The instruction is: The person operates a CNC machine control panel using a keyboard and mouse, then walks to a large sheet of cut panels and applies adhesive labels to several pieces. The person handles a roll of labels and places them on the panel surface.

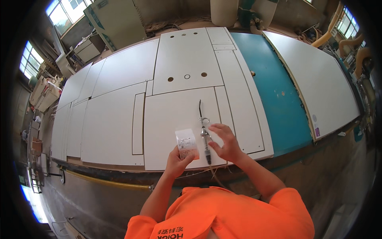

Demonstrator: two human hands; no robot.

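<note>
My left hand (178, 163) grips the lower edge of a white printed label (185, 140), with an orange tint near the bottom. The label is held above a large white board (171, 103). Just right of it lies an air blow gun (205, 137) with a grey body, a thin dark nozzle pointing away from me and a hose at its near end. Beside the gun, my right hand (227, 145) has its thumb and fingers spread. Its fingertips are close to the gun's lever; whether they touch it I cannot tell.
Cut lines divide the white board into panels, some with round holes. To the right are a teal surface (270, 83) and another white board (318, 75). A yellow bar (107, 180) runs below the table's near edge. A cabinet (115, 22) stands at the back.
</note>
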